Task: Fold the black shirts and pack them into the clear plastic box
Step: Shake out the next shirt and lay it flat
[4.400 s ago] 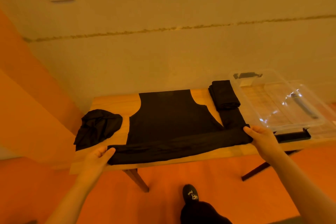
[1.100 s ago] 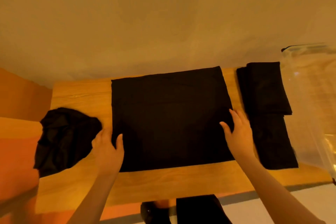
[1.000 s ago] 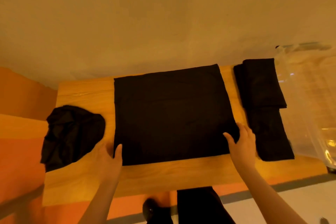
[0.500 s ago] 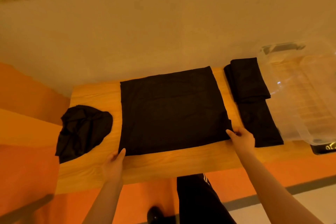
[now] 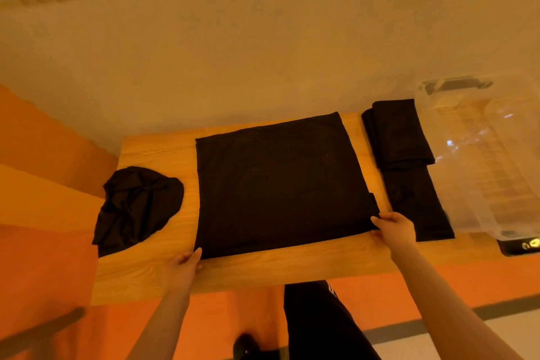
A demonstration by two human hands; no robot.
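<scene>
Plain beige wall behind the wooden table [image 5: 263, 269]; I see the half-folded black shirt [image 5: 280, 184] lying flat at its middle, long axis left to right. My left hand [image 5: 182, 267] touches the near-left corner, fingers too hidden to judge; my right hand [image 5: 393, 228] pinches the near-right corner. Both sit on the near edge, so I'd judge the fold goes away from me. The clear plastic box [image 5: 482, 155] lies to the right.

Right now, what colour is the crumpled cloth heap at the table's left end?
Black, plain; the crumpled cloth heap shows in the head view.
</scene>
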